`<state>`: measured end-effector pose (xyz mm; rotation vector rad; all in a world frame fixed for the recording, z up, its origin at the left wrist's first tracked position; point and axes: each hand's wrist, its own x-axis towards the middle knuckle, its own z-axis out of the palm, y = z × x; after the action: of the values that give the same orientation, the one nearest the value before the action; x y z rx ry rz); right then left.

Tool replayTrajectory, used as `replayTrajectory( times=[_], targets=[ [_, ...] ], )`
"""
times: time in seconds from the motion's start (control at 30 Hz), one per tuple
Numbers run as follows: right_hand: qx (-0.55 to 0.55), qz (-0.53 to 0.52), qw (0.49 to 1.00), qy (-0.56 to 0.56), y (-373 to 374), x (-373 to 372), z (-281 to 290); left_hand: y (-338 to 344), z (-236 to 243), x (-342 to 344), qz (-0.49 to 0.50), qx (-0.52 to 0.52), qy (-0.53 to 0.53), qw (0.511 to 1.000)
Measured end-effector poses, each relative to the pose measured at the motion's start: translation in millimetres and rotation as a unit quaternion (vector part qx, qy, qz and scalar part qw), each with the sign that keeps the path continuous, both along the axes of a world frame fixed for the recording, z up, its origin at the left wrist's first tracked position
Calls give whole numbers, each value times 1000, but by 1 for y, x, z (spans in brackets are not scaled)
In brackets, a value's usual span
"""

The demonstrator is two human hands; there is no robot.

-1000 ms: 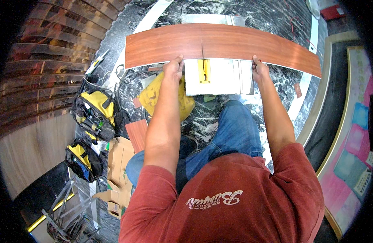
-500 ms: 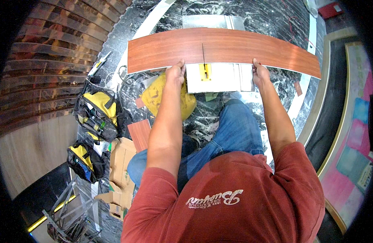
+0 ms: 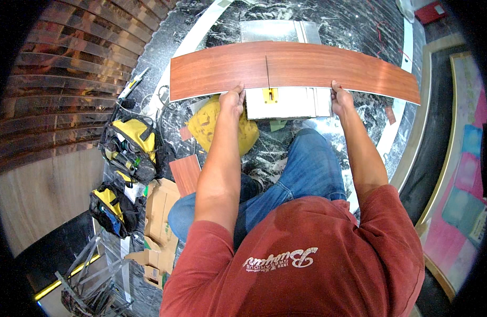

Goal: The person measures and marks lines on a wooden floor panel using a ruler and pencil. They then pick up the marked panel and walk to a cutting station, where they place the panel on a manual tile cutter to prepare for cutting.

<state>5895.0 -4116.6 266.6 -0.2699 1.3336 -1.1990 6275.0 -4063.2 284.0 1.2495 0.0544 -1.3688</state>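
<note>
A long reddish-brown wood-look plank (image 3: 322, 64) lies crosswise over a small metal saw table (image 3: 301, 103). A narrow dark slit runs from its near edge partway across, in line with the yellow insert (image 3: 270, 95) in the table. My left hand (image 3: 233, 100) pinches the near edge left of the slit. Farther right, my right hand (image 3: 342, 99) grips the same edge, thumb on top. The plank hides the middle of the saw table, and I cannot make out a blade. A scuffed yellow object (image 3: 235, 132) sits below my left forearm.
Two black-and-yellow tool bags (image 3: 130, 142) stand at left, near an opened cardboard box (image 3: 161, 224) and a plank offcut (image 3: 185, 174). A caulking gun-like tool (image 3: 131, 84) lies by the ribbed metallic wall (image 3: 85, 68). Framed colourful panels (image 3: 465, 185) line the right side.
The plank has slid slightly toward me over the saw table, covering more of the yellow insert. Both hands keep their grip on its near edge.
</note>
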Motion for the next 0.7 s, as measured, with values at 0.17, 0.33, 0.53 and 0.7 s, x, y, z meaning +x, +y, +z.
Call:
replayTrajectory(
  times=[0.17, 0.33, 0.53, 0.7],
  targets=[
    [22, 20, 1000, -3, 11, 3, 4, 10, 8, -1, 0, 15, -7, 1000],
    [32, 35, 999, -5, 17, -1, 0, 19, 12, -1, 2, -6, 8, 1000],
    [19, 27, 999, 29, 32, -1, 4, 29, 9, -4, 9, -12, -12, 1000],
    [25, 27, 998, 48, 40, 1, 14, 33, -1, 0, -2, 5, -5, 1000]
  ],
)
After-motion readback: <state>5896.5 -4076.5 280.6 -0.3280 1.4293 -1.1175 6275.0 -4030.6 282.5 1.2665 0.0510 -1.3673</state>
